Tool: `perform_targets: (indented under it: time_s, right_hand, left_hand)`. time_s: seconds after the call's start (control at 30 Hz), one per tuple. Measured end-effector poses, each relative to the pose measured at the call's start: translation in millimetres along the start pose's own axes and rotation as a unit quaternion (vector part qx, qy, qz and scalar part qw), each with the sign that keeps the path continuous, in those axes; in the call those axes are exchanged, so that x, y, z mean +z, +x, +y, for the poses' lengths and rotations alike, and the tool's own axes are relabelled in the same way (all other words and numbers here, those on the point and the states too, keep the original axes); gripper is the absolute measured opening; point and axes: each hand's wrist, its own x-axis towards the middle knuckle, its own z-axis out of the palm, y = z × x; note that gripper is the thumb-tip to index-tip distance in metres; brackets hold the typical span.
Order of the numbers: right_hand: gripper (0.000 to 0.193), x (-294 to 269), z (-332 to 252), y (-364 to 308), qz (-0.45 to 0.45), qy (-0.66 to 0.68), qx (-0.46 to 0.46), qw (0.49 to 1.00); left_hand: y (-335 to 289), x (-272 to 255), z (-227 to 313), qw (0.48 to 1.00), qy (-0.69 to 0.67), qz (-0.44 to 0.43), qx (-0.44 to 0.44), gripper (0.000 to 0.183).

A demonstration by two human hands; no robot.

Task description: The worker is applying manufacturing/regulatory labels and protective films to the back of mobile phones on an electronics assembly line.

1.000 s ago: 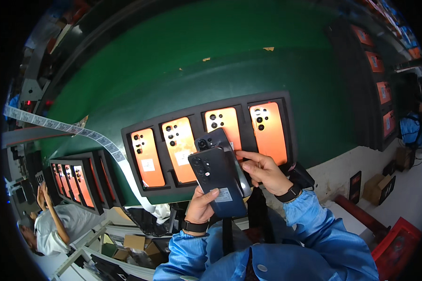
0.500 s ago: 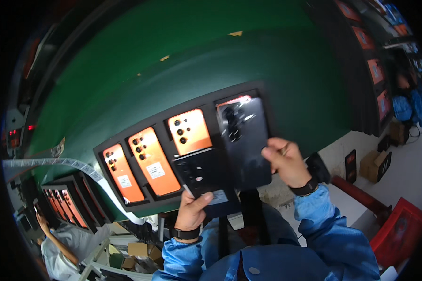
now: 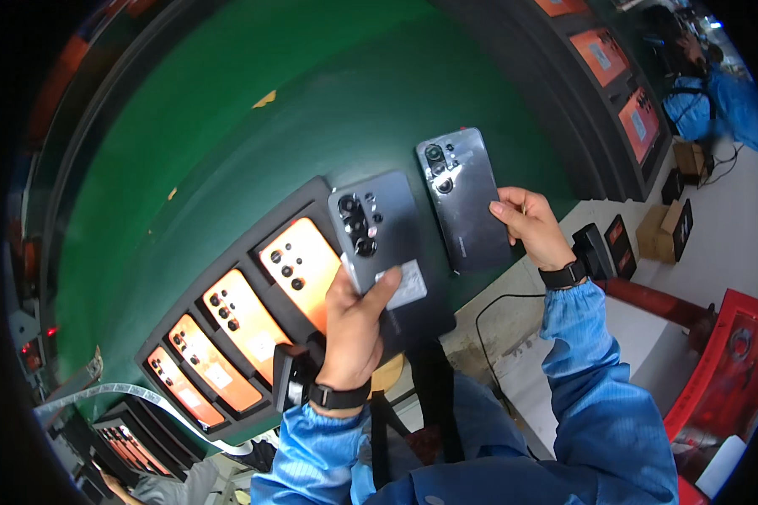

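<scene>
My left hand (image 3: 354,332) is closed on a dark grey smartphone (image 3: 387,210), its back with the camera lenses facing up. The thumb presses beside a white label (image 3: 406,284) on that back. To its right, my right hand (image 3: 535,227) pinches a second dark smartphone (image 3: 472,215) by its right edge, also back side up. Both phones are held side by side, slightly apart, over the green table. Left of them lies a black tray (image 3: 312,198) holding several orange smartphones (image 3: 244,316) in slots; my left hand and its phone cover part of its right end.
The green table (image 3: 227,135) stretches ahead. More black trays with orange phones (image 3: 598,55) stand at the far right and at the lower left (image 3: 130,446). A pale printed strip (image 3: 130,387) curves there. At right are a red container (image 3: 728,362), a cardboard box (image 3: 661,231) and a blue-clad person (image 3: 691,109).
The view has turned, and the tray sits lower left. Both dark phones have moved clear of most of the tray; the right one no longer covers its right-end orange phone.
</scene>
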Motion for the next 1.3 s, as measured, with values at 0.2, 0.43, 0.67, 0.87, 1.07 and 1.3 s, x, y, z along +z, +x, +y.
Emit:
perform_targets:
  time_s: [0.2, 0.43, 0.67, 0.87, 1.07, 1.3]
  right_hand:
    - [0.027, -19, 17, 10, 0.07, -0.063, -0.064, 0.993]
    - [0.031, -22, 16, 10, 0.174, -0.312, -0.228, 0.906]
    - [0.039, -27, 16, -3, 0.166, -0.286, -0.293, 0.897]
    - [0.032, -35, 47, -13, 0.2, -0.345, -0.291, 0.87]
    - [0.033, -42, 51, -27, 0.202, -0.275, -0.264, 0.902]
    - [0.025, -56, 53, -30, 0.166, -0.176, -0.259, 0.935]
  left_hand:
    - [46, 33, -25, 0.999, -0.009, 0.042, -0.018, 0.018]
    - [74, 43, -28, 0.977, 0.153, 0.088, 0.123, 0.025]
    - [64, 53, -30, 0.944, 0.248, 0.116, 0.184, 0.057]
    - [66, 55, -27, 0.926, 0.319, 0.139, 0.147, 0.069]
    - [64, 52, -40, 0.639, 0.655, 0.163, 0.369, 0.07]
    - [42, 68, -65, 0.543, 0.738, -0.252, 0.313, 0.038]
